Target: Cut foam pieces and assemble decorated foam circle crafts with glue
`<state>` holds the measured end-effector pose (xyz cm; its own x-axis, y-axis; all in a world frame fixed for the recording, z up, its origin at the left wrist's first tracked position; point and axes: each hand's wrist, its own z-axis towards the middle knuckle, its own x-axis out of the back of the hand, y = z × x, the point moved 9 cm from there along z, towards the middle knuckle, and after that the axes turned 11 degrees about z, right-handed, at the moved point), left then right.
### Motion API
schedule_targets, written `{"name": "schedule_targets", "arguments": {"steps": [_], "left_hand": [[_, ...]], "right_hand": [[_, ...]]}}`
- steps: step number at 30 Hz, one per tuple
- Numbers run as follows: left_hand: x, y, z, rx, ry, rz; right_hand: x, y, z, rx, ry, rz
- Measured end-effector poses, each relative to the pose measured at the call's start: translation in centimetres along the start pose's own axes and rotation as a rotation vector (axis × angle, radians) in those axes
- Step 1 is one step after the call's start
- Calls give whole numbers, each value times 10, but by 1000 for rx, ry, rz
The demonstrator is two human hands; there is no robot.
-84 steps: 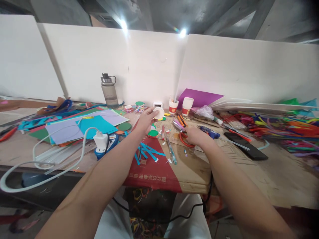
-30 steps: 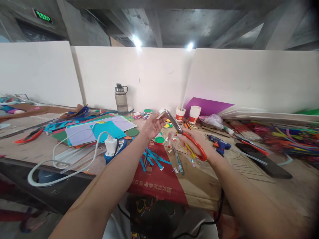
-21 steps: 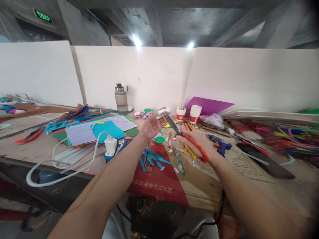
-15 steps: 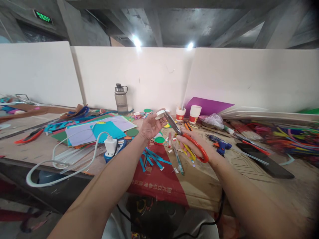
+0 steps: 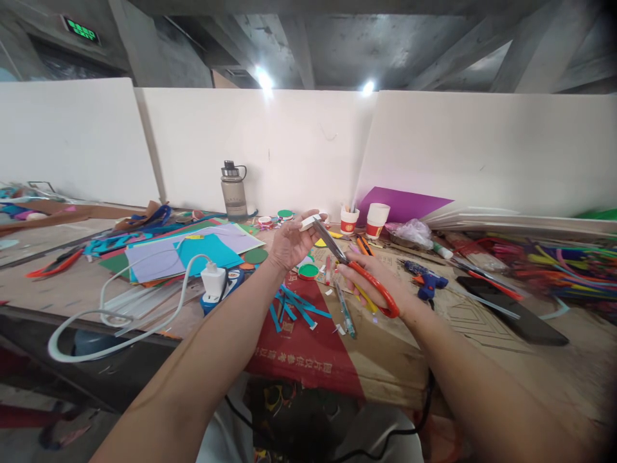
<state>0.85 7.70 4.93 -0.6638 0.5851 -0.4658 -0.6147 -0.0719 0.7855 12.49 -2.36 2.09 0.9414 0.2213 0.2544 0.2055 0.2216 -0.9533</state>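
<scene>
My left hand (image 5: 289, 244) holds a small white round piece (image 5: 308, 222) up over the table between thumb and fingers. My right hand (image 5: 373, 283) grips red-handled scissors (image 5: 359, 270). The blades point up and left, and their tips touch the white piece. Below the hands lie a green and red disc (image 5: 308, 271), several blue paper strips (image 5: 294, 305) and a pen (image 5: 344, 308) on a red and brown cardboard sheet (image 5: 308, 347).
Coloured paper sheets (image 5: 193, 247), a white charger with cable (image 5: 212, 280) and a water bottle (image 5: 233, 191) lie to the left. Two paper cups (image 5: 373, 222), a blue glue gun (image 5: 427, 280), a black phone (image 5: 511, 308) and coloured pipe cleaners (image 5: 563, 263) lie right. White boards stand behind.
My right hand picked the scissors up off the table and brought the blades to the white piece. My left hand lifted the piece and tilted it edge-on.
</scene>
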Motion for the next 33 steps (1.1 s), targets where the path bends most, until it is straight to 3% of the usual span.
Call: {"name": "schedule_targets", "arguments": {"steps": [15, 33], "left_hand": [[3, -2, 3, 5, 10, 9], [3, 2, 2, -9, 21, 42]], "right_hand": [[1, 0, 0, -35, 38, -37], [0, -9, -1, 49, 36, -128]]}}
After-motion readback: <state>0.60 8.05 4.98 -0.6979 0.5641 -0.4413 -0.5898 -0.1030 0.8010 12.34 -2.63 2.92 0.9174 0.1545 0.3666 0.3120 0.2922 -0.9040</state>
